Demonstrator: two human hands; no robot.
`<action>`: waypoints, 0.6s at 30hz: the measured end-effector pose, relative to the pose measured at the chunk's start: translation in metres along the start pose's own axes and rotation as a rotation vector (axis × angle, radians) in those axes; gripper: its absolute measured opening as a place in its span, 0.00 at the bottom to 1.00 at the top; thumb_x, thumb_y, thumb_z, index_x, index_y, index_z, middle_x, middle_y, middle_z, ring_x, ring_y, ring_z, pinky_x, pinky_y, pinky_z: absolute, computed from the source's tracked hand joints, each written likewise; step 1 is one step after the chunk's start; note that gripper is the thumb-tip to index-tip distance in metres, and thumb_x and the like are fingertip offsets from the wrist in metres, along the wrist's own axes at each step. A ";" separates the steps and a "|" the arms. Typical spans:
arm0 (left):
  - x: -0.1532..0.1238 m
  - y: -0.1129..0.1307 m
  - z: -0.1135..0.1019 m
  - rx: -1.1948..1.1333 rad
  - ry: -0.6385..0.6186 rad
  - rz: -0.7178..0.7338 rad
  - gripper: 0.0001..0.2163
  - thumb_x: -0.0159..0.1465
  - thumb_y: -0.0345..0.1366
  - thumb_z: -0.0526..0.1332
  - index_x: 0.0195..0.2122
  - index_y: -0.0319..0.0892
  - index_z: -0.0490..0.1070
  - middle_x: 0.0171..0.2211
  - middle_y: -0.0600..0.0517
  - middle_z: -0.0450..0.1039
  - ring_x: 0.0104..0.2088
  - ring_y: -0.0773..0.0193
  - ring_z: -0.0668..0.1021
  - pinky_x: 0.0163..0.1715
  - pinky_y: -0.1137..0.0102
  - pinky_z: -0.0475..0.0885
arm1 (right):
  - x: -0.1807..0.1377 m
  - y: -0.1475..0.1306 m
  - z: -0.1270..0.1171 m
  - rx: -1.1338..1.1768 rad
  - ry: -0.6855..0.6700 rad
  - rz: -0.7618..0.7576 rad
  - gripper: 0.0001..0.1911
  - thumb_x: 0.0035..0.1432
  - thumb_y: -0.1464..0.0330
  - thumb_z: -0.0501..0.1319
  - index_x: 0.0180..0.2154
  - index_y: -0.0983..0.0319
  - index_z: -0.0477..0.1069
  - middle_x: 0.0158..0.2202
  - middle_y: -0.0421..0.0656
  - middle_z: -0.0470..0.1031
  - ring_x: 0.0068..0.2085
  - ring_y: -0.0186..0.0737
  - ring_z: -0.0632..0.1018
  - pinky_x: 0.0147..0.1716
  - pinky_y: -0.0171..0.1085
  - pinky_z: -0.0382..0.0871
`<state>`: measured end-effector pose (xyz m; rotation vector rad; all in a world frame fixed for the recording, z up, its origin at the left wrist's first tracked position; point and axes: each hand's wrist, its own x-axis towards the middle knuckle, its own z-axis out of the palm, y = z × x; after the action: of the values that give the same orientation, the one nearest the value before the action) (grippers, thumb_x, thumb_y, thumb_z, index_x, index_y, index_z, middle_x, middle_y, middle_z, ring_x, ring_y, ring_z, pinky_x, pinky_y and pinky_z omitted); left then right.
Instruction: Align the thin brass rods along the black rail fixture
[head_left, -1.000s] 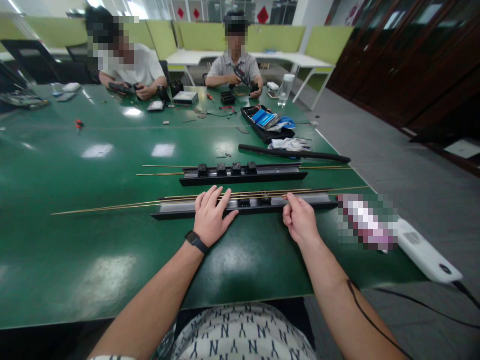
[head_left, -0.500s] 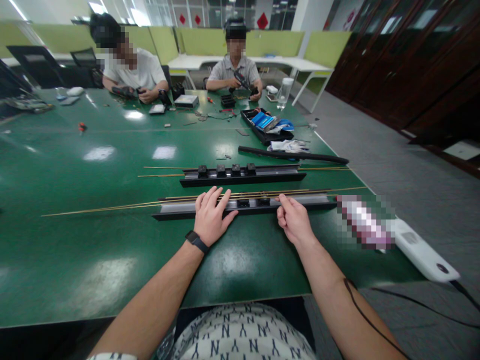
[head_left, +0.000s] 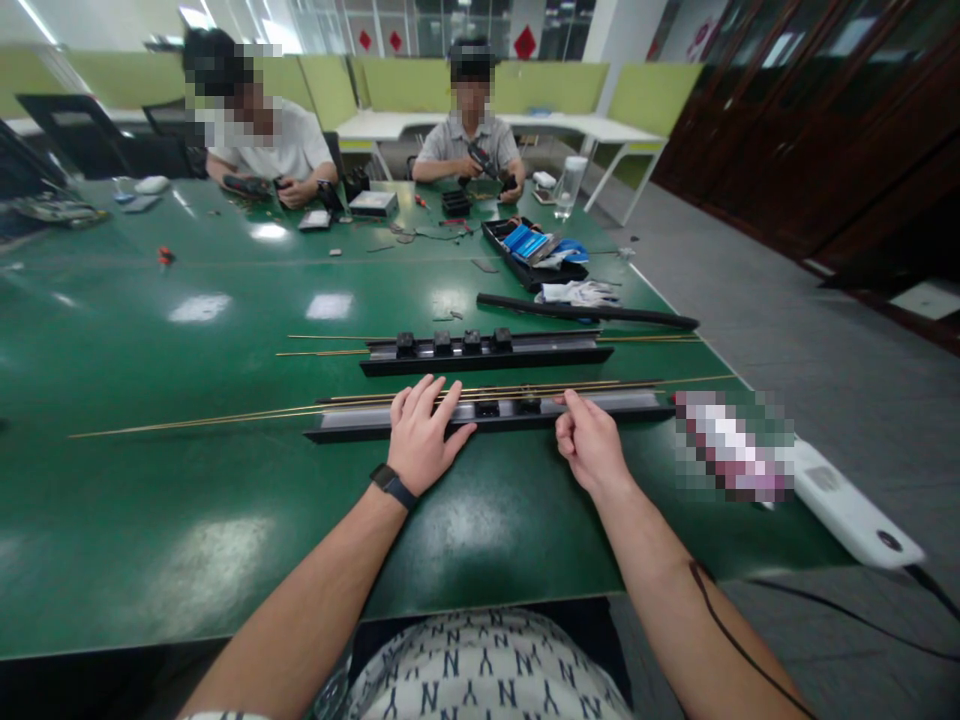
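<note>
Closest, letters N and Y printed all over a shirt (head_left: 480, 670). Next, a green bench (head_left: 480, 555), stretching wide to the left, with a white corded device (head_left: 859, 510) lying along its right edge. Left hand (head_left: 424, 435) palm down, fingers fanned, over gold rods (head_left: 510, 392) laid lengthwise on the nearer black channel (head_left: 352, 425); right hand (head_left: 589, 438) curled, thumb and forefinger at those rods, cannot tell whether pinching. Rod tips well past both channel ends, rightmost close to the bench edge. Across a narrow green gap, a second channel (head_left: 487, 358) with four black blocks (head_left: 442, 343). Farther, a black tube (head_left: 585, 309), gloves (head_left: 581, 293) and a tray (head_left: 499, 250), then two people (head_left: 472, 140) across the bench
</note>
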<state>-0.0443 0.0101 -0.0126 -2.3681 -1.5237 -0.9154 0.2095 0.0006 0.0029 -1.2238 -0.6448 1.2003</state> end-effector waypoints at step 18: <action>0.000 0.002 -0.002 -0.024 -0.023 -0.021 0.27 0.68 0.48 0.62 0.66 0.47 0.66 0.65 0.41 0.69 0.68 0.47 0.67 0.68 0.50 0.54 | -0.001 0.001 0.000 -0.010 -0.044 0.033 0.24 0.52 0.51 0.73 0.38 0.62 0.73 0.15 0.32 0.66 0.12 0.24 0.58 0.09 0.24 0.47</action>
<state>-0.0436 0.0082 -0.0111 -2.3917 -1.5575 -0.9190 0.2084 -0.0004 0.0020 -1.2235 -0.6657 1.2562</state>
